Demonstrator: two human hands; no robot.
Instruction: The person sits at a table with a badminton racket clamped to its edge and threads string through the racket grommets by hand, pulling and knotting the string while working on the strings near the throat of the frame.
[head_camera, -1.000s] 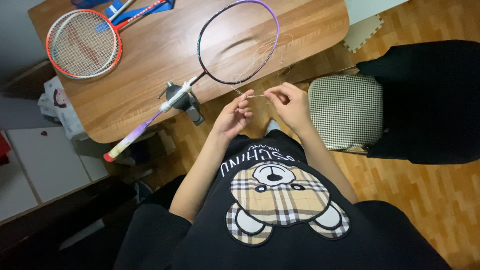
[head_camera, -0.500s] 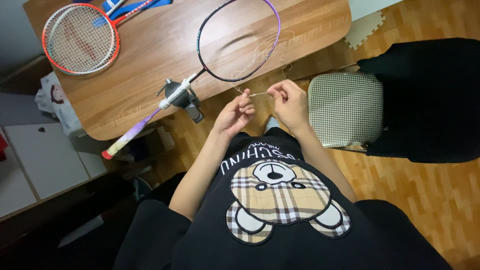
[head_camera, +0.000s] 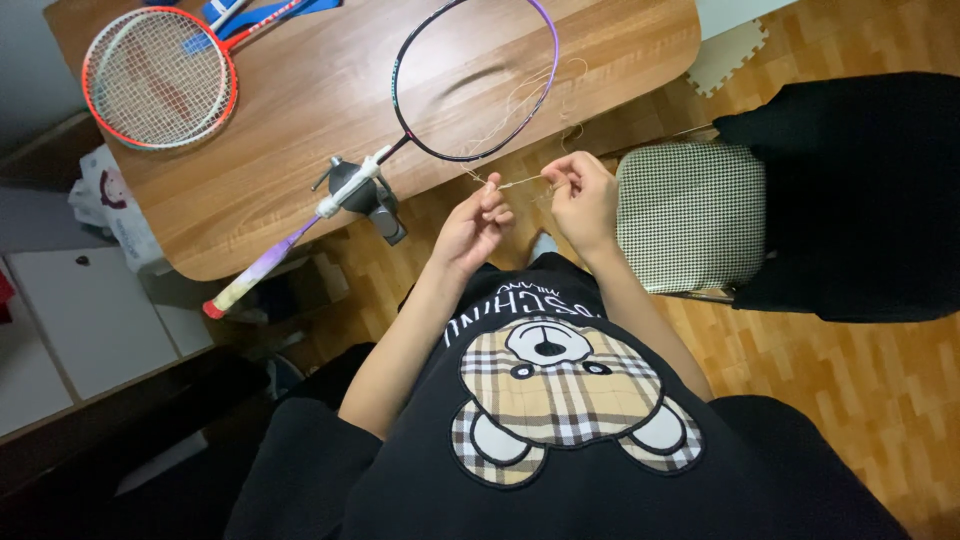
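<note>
Both hands — left hand (head_camera: 470, 225), right hand (head_camera: 583, 195) — pinch a thin string (head_camera: 520, 182) in their fingers; the unstrung racket (head_camera: 440, 110) lies clamped on the worktop (head_camera: 300, 130), a checked stool (head_camera: 690, 215) beside.

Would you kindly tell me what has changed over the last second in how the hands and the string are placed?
Very little. The left hand and right hand pinch the thin string between them as before, at the same spot below the table edge. The unstrung racket stays clamped on the wooden table, the red racket beside it. Only the camera view shifted slightly.

soft, even indoor light, sharp at centre, dim in the lower left, with wide-angle bending at the edges.
</note>
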